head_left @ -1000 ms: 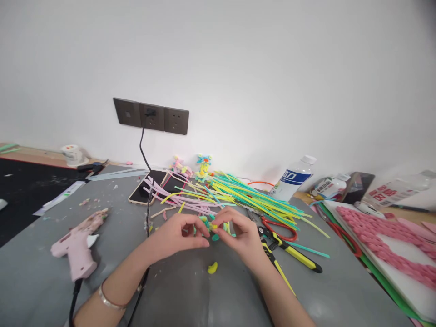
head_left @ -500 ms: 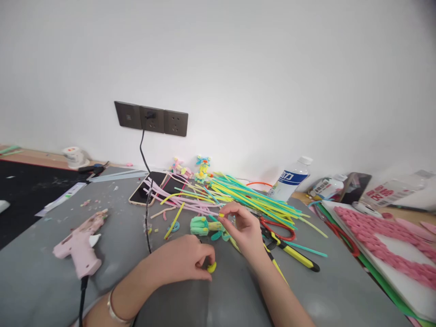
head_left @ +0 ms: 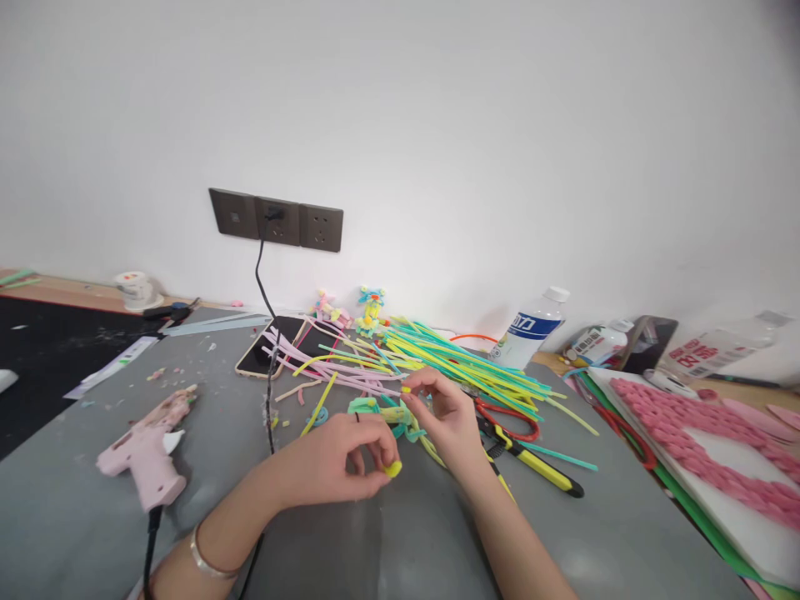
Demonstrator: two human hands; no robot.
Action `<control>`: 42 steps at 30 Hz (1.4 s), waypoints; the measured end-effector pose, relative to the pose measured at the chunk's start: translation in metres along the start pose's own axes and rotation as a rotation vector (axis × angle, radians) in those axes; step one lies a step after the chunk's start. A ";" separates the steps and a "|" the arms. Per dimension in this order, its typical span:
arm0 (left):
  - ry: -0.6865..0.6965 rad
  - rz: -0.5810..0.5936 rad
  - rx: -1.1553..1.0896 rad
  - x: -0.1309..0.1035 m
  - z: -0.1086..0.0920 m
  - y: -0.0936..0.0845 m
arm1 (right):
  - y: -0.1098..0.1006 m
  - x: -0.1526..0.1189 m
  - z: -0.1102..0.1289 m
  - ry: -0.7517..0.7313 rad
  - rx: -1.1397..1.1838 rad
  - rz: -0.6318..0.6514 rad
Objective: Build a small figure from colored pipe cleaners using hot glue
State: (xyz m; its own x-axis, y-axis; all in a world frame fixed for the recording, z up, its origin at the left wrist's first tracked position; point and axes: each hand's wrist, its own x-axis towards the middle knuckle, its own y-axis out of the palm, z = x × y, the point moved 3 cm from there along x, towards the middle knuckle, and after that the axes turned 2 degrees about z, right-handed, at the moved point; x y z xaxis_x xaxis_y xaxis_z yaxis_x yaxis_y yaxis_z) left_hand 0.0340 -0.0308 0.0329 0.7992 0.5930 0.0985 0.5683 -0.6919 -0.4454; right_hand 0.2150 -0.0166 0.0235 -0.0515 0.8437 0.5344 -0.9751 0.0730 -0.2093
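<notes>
Raised: left hand (head_left: 342, 458), a little higher than half a second ago, with a yellow curled piece (head_left: 392, 469) that lay on the tabletop (head_left: 216, 425) a second ago.
Left hand: thumb and fingertips pinched on that piece.
Right hand (head_left: 445, 414): thumb and forefinger closed on a small yellow bit (head_left: 406, 389).
Green-and-yellow figure (head_left: 393, 414): on the tabletop, just beyond the left hand, which partly hides it.
Beyond the hands: lilac stems (head_left: 293, 350); yellow and teal stems (head_left: 462, 358), one spread bundle; two small fuzzy figures (head_left: 371, 310), side by side near the wall.
Right of the right hand: red-handled scissors (head_left: 533, 432); yellow-and-black pliers (head_left: 545, 471), near them.
Left of the left hand, well apart: pink glue gun (head_left: 142, 457), on its side.
Farther back: bottle (head_left: 531, 327), blue-labelled, tilted; dark socket panel (head_left: 321, 227), on the wall, one plug inserted.
</notes>
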 end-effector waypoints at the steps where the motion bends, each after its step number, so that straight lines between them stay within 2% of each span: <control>1: -0.018 -0.034 -0.062 0.000 0.001 -0.003 | 0.000 0.000 0.000 0.004 -0.005 0.003; 5: -0.095 -0.197 -0.233 0.001 0.009 -0.011 | 0.002 -0.001 0.003 0.024 -0.031 0.086; 11: -0.046 -0.355 -0.364 0.001 0.015 -0.018 | 0.003 -0.006 0.010 0.075 0.017 0.229; 19: -0.056 -0.356 -0.287 0.002 0.013 -0.019 | 0.010 -0.008 0.009 0.083 0.221 0.244; 22: -0.055 -0.357 -0.278 0.003 0.016 -0.018 | 0.013 -0.009 0.008 0.101 0.212 0.261; 26: -0.052 -0.368 -0.413 0.005 0.019 -0.016 | 0.015 -0.010 0.008 0.106 0.228 0.231; 31: -0.130 -0.332 -0.532 0.009 0.019 -0.013 | 0.017 -0.009 0.008 0.081 0.230 0.184; 42: -0.130 -0.356 -0.537 0.009 0.011 -0.013 | 0.019 -0.009 0.014 0.024 0.188 0.204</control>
State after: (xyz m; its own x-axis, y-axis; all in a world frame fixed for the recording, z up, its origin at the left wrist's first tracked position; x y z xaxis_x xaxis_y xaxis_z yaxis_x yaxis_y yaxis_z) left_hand 0.0318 -0.0119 0.0292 0.5331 0.8453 0.0349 0.8393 -0.5336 0.1043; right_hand 0.1944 -0.0298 0.0260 -0.2479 0.8433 0.4769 -0.9681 -0.1976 -0.1539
